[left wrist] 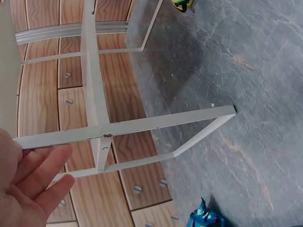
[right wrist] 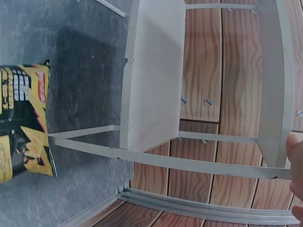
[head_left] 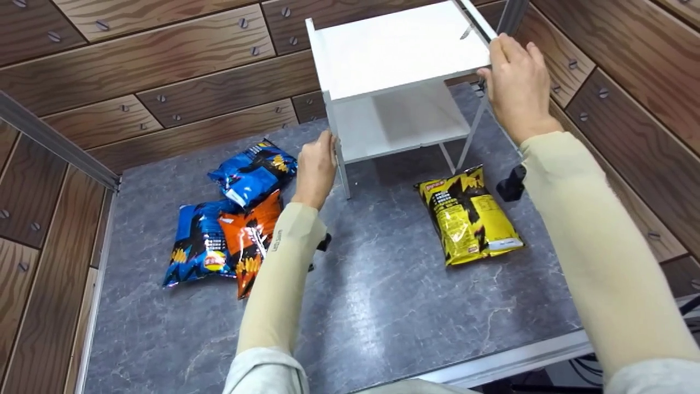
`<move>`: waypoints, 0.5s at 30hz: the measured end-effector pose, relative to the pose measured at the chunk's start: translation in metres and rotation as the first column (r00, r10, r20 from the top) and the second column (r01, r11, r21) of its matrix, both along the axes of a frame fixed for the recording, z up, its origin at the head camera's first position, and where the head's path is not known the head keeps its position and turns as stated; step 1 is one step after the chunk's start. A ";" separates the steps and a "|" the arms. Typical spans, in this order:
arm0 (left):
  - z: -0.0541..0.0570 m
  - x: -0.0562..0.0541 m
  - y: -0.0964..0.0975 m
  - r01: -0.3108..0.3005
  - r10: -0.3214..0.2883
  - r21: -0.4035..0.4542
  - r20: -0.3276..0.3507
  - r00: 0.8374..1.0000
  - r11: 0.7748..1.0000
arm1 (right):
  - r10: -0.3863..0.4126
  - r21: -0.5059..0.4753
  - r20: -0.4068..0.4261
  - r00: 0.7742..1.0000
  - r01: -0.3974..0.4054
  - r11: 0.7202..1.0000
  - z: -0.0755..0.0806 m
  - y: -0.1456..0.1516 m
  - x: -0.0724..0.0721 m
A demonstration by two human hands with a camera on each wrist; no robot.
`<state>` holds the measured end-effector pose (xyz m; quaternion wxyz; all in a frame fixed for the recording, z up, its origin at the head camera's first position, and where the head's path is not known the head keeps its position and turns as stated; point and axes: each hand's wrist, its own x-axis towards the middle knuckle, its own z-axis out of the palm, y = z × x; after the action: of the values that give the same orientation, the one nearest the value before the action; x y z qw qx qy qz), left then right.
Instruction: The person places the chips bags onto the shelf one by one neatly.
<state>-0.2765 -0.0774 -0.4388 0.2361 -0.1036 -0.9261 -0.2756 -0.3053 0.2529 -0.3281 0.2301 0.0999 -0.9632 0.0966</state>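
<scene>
A white two-tier shelf rack [head_left: 399, 52] with thin metal legs stands toward the back of the grey table. My left hand [head_left: 316, 171] grips its left front upright, between the upper and lower boards. In the left wrist view the fingers [left wrist: 45, 177] curl round the white bar. My right hand [head_left: 519, 90] holds the raised right side of the frame, level with the top board. The right wrist view shows only part of that hand [right wrist: 296, 170], at the edge of the upper board. Both boards are bare.
Left of the rack, two blue chip bags [head_left: 254, 172] and an orange chip bag [head_left: 251, 224] lie bunched together. A yellow chip bag [head_left: 470, 219] lies before the rack's right legs. Wood-patterned panels [head_left: 208, 82] enclose the table [head_left: 404, 312] at the back and sides.
</scene>
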 end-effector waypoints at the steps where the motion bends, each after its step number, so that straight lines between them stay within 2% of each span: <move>1: -0.001 0.001 -0.003 0.005 -0.005 0.001 -0.008 1.000 1.000 | 0.011 -0.006 -0.012 1.000 -0.011 1.000 -0.001 -0.001 0.000; 6: -0.002 0.007 -0.014 -0.002 0.001 -0.010 -0.028 1.000 1.000 | 0.061 -0.029 -0.102 0.993 -0.064 0.997 -0.007 -0.006 0.003; 11: -0.003 0.015 -0.023 0.007 -0.007 -0.015 -0.002 1.000 1.000 | 0.076 -0.076 -0.148 0.986 -0.088 0.993 -0.012 -0.010 0.008; 15: -0.003 0.022 -0.029 0.016 -0.016 -0.016 -0.014 1.000 1.000 | 0.086 -0.111 -0.193 0.977 -0.108 0.988 -0.015 -0.013 0.012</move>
<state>-0.2543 -0.1068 -0.4418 0.2394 -0.1149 -0.9257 -0.2693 -0.2936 0.2396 -0.3431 0.3205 0.1415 -0.9236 0.1558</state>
